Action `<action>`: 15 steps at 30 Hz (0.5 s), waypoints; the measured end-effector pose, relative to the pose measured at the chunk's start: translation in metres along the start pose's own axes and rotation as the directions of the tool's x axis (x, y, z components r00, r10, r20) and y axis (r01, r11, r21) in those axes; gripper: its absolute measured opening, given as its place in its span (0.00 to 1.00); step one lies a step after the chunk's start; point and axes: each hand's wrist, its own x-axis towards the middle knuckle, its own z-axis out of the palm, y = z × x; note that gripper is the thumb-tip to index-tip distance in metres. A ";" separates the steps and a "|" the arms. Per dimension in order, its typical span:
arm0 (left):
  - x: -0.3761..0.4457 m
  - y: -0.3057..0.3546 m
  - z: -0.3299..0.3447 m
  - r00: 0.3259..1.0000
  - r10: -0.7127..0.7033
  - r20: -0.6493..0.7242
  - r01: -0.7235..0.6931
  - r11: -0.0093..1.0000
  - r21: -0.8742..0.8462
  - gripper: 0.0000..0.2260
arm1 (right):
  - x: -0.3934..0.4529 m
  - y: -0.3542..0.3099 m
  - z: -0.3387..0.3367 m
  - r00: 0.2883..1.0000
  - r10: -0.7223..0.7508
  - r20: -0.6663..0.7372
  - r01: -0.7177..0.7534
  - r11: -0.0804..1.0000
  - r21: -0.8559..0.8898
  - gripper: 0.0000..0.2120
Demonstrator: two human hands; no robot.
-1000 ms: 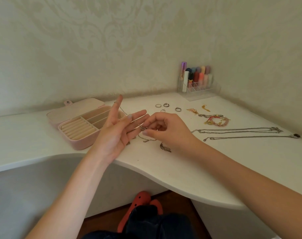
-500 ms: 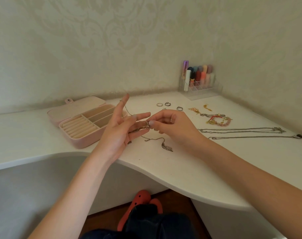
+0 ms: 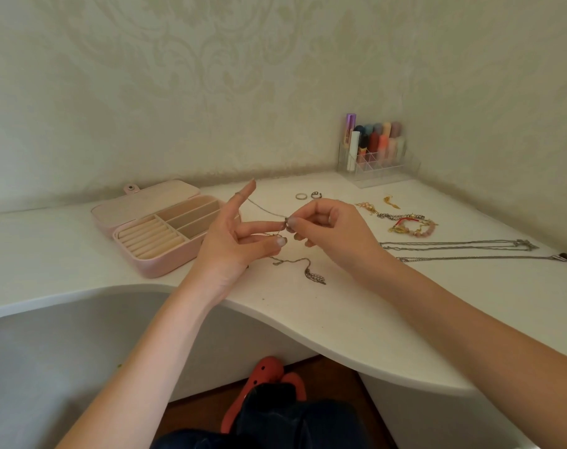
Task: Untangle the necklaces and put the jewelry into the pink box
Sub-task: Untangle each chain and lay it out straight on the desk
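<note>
Above the desk (image 3: pixel 340 312), just right of the open box (image 3: pixel 152 264): works a thin chain (image 3: pixel 266 209) between both hands. With the right hand (image 3: pixel 327 228), pinches a small knot or clasp of the chain between thumb and forefinger, the other fingers curled under. With the left hand (image 3: pixel 230 244), keeps the fingers straight and spread, with the forefinger up and the chain looped over it, and the middle fingertip and thumb tip close to the pinch. Cannot tell whether they grip anything.

Compared with a second ago, holds the right hand higher and farther from the desk, no longer covering the pendant (image 3: pixel 314 276). Shows the chain drawn into a line from the left forefinger down to the pinch, where before it hung slack. Leaves the pendant lying on the desk below the hands, its own chain curled beside it.

Looks like progress on the untangling: pulled tight, the snag is isolated at one point and easier to pick apart. Still has nothing in the box. Leaves the rings (image 3: pixel 301 196), bracelets (image 3: pixel 411 225) and two long necklaces (image 3: pixel 453 246) out on the desk to the right, well apart from the box.
</note>
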 end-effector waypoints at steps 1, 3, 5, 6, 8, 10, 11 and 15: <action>0.000 0.000 0.000 1.000 -0.001 -0.002 0.001 1.000 0.015 0.42 | 0.001 -0.001 -0.002 1.000 0.012 -0.015 -0.012 1.000 0.021 0.03; 0.000 0.001 0.000 1.000 -0.003 0.006 0.002 0.999 0.037 0.42 | 0.002 -0.002 -0.006 0.998 0.028 -0.053 -0.025 0.998 0.050 0.03; -0.001 0.003 0.001 1.000 -0.006 0.019 0.005 0.999 0.033 0.44 | 0.004 -0.002 -0.011 0.992 0.026 -0.120 -0.020 0.999 0.046 0.02; -0.002 0.004 0.001 1.000 -0.009 0.030 0.009 1.000 0.020 0.45 | 0.005 -0.001 -0.013 0.987 0.021 -0.159 -0.016 0.999 0.034 0.02; -0.002 0.005 0.000 0.998 -0.013 0.057 0.014 1.000 -0.018 0.47 | 0.008 0.001 -0.017 0.973 0.009 -0.230 -0.010 1.000 -0.001 0.01; -0.002 0.005 -0.002 0.997 -0.014 0.081 0.020 0.997 -0.077 0.49 | 0.010 0.004 -0.021 0.958 0.004 -0.286 -0.016 0.999 -0.042 0.02; -0.001 0.004 -0.004 0.996 -0.012 0.090 0.023 0.993 -0.118 0.49 | 0.011 0.005 -0.023 0.951 0.005 -0.310 -0.025 0.998 -0.060 0.02; 0.001 0.003 -0.012 0.995 -0.007 0.097 0.037 0.950 -0.311 0.48 | 0.014 0.009 -0.031 0.913 0.018 -0.407 -0.073 0.990 -0.120 0.04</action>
